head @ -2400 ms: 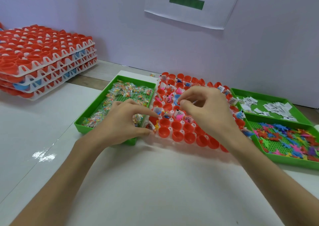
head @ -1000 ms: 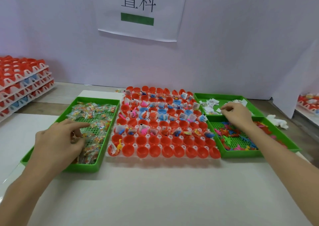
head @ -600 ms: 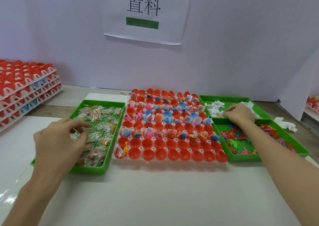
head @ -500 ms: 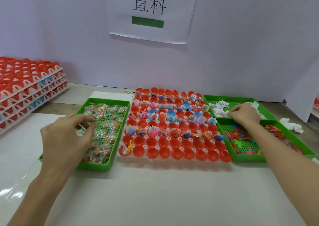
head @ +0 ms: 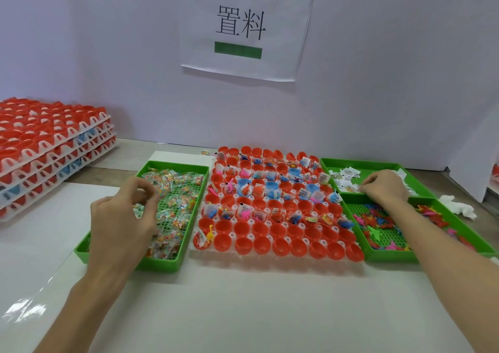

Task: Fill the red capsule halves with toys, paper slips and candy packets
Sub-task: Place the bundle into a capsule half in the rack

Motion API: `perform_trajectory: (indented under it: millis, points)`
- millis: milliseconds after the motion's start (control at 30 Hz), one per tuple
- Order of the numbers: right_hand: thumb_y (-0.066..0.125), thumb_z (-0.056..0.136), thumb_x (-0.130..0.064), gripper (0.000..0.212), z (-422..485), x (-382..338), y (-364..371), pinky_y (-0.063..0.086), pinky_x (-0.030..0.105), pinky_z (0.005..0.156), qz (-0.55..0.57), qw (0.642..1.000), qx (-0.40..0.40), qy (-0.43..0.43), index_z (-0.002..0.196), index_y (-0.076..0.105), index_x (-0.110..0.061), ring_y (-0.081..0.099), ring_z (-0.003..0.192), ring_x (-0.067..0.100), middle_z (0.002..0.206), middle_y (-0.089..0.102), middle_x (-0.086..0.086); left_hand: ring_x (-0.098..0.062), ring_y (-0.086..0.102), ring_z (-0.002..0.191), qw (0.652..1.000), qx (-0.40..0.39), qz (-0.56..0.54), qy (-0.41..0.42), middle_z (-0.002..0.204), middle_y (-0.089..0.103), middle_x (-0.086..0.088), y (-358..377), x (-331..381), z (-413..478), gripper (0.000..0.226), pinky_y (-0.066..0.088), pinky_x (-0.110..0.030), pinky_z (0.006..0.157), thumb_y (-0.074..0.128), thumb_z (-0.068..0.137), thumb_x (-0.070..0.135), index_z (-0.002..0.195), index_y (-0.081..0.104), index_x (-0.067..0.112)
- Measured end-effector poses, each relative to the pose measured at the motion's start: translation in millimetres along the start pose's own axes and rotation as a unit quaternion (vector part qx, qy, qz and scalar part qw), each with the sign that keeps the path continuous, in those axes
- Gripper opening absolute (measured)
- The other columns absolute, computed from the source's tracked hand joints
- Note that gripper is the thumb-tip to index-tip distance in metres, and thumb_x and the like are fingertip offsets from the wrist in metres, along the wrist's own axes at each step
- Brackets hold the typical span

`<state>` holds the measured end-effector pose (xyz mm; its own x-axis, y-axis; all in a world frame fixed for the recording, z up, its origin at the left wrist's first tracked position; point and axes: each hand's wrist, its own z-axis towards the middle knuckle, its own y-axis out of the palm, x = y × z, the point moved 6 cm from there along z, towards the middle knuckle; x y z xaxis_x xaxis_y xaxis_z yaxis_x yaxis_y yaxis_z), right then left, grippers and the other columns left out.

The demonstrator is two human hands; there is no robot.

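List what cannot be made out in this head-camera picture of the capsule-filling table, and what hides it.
- Head view: whether the left hand holds a candy packet; its fingertips are blurred over the candy tray.
- Head view: whether the right hand pinches any of the paper slips; its own fingers cover it.
- Print on the slips: too small.
- Stacked capsule trays: cut off by the left edge.

We see a plain pale lilac wall [head: 108, 55] filling the upper half of the frame. A white paper sign [head: 280, 28] hangs on it at upper centre, printed with two black characters above a green bar. The worktop [head: 129, 150] shows pale wood grain along the foot of the wall and lies under a glossy white sheet [head: 243, 312] nearer us, with a bright glare at lower left. At the far right edge a second pale panel [head: 478, 147] stands forward of the wall.
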<state>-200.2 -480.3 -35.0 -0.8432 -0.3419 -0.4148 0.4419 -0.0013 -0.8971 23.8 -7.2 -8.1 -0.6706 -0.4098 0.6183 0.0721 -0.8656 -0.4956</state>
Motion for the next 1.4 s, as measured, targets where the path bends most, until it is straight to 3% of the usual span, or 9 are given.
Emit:
perform_trajectory:
  millis: [200, 367, 533, 700, 800, 867, 933, 1233, 1400]
  points:
    - [0.061, 0.091, -0.009, 0.011, -7, 0, -11, 0.049, 0.049, 0.091, 0.023, 0.993, 0.100, -0.059, 0.082, 0.067, -0.011, 0.060, 0.089, 0.030, 0.088, 0.066, 0.005, -0.031, 0.071, 0.085, 0.999, 0.013, 0.041, 0.024, 0.092, 0.077, -0.011, 0, 1, 0, 0.033, 0.049, -0.062, 0.089, 0.074, 0.086, 0.004, 0.118, 0.069, 0.012]
    - [0.057, 0.095, -0.006, 0.005, -26, -5, -45, 0.043, 0.035, 0.066, 0.154, 0.959, 0.201, -0.126, 0.090, 0.058, -0.006, 0.055, 0.071, 0.027, 0.084, 0.063, 0.011, -0.027, 0.066, 0.075, 0.995, 0.057, 0.045, 0.072, 0.089, 0.076, -0.013, -5, 2, 1, 0.023, 0.050, -0.058, 0.084, 0.075, 0.084, 0.002, 0.106, 0.075, 0.010]
    - [0.064, 0.092, -0.006, 0.009, -75, -8, -64, 0.052, 0.032, 0.059, 0.245, 0.933, 0.200, -0.171, 0.085, 0.061, -0.010, 0.064, 0.068, 0.018, 0.077, 0.065, 0.004, 0.009, 0.053, 0.087, 0.979, 0.128, 0.004, 0.155, 0.087, 0.067, -0.003, -12, 19, -12, 0.017, 0.041, -0.010, 0.082, 0.068, 0.094, 0.012, 0.100, 0.075, -0.002]
    - [0.075, 0.086, -0.009, 0.018, -130, -2, -64, 0.052, 0.008, 0.063, 0.386, 0.887, 0.171, -0.188, 0.101, 0.067, -0.016, 0.067, 0.076, -0.001, 0.090, 0.068, -0.011, 0.008, 0.057, 0.089, 0.945, 0.157, -0.084, 0.275, 0.091, 0.068, 0.007, -10, 90, -49, 0.009, 0.044, -0.009, 0.080, 0.066, 0.092, 0.009, 0.095, 0.073, 0.005]
    - [0.077, 0.084, -0.006, 0.020, -153, -2, -56, 0.056, 0.015, 0.068, 0.403, 0.881, 0.148, -0.198, 0.092, 0.071, -0.023, 0.069, 0.077, 0.004, 0.086, 0.072, -0.011, -0.008, 0.070, 0.076, 0.940, -0.100, -0.303, 0.123, 0.084, 0.076, 0.008, 36, 134, -68, 0.012, 0.051, -0.015, 0.069, 0.070, 0.085, 0.019, 0.092, 0.079, 0.022]
    - [0.077, 0.082, -0.001, 0.021, -163, -2, -52, 0.058, 0.023, 0.071, 0.407, 0.879, 0.134, -0.207, 0.089, 0.074, -0.020, 0.070, 0.078, 0.009, 0.083, 0.073, -0.009, -0.017, 0.071, 0.069, 0.830, -0.296, -0.463, -0.094, 0.082, 0.077, -0.006, 79, 152, -87, 0.013, 0.055, -0.022, 0.067, 0.074, 0.081, 0.020, 0.093, 0.080, 0.020]
    - [0.076, 0.081, 0.000, 0.019, -169, -3, -55, 0.058, 0.022, 0.073, 0.417, 0.872, 0.125, -0.227, 0.090, 0.074, -0.017, 0.071, 0.080, 0.010, 0.083, 0.073, -0.011, -0.022, 0.069, 0.066, 0.725, -0.386, -0.527, -0.217, 0.082, 0.076, -0.016, 106, 165, -102, 0.017, 0.056, -0.027, 0.068, 0.074, 0.081, 0.013, 0.097, 0.079, 0.013]
    - [0.076, 0.088, -0.025, 0.004, -198, -27, -74, 0.055, 0.025, 0.080, 0.445, 0.820, 0.087, -0.350, 0.090, 0.075, -0.022, 0.072, 0.092, 0.015, 0.094, 0.074, -0.012, -0.035, 0.076, 0.085, 0.661, -0.313, -0.577, -0.363, 0.098, 0.073, -0.029, 131, 153, -107, 0.014, 0.060, -0.030, 0.066, 0.080, 0.073, 0.004, 0.076, 0.078, 0.018]
    - [0.079, 0.080, -0.011, 0.008, -221, -47, -70, 0.053, 0.021, 0.084, 0.390, 0.808, 0.075, -0.434, 0.087, 0.078, -0.011, 0.071, 0.097, 0.009, 0.100, 0.074, -0.008, -0.036, 0.076, 0.082, 0.675, -0.304, -0.573, -0.352, 0.093, 0.074, -0.026, 133, 147, -106, 0.010, 0.060, -0.031, 0.065, 0.077, 0.075, 0.008, 0.078, 0.070, 0.014]
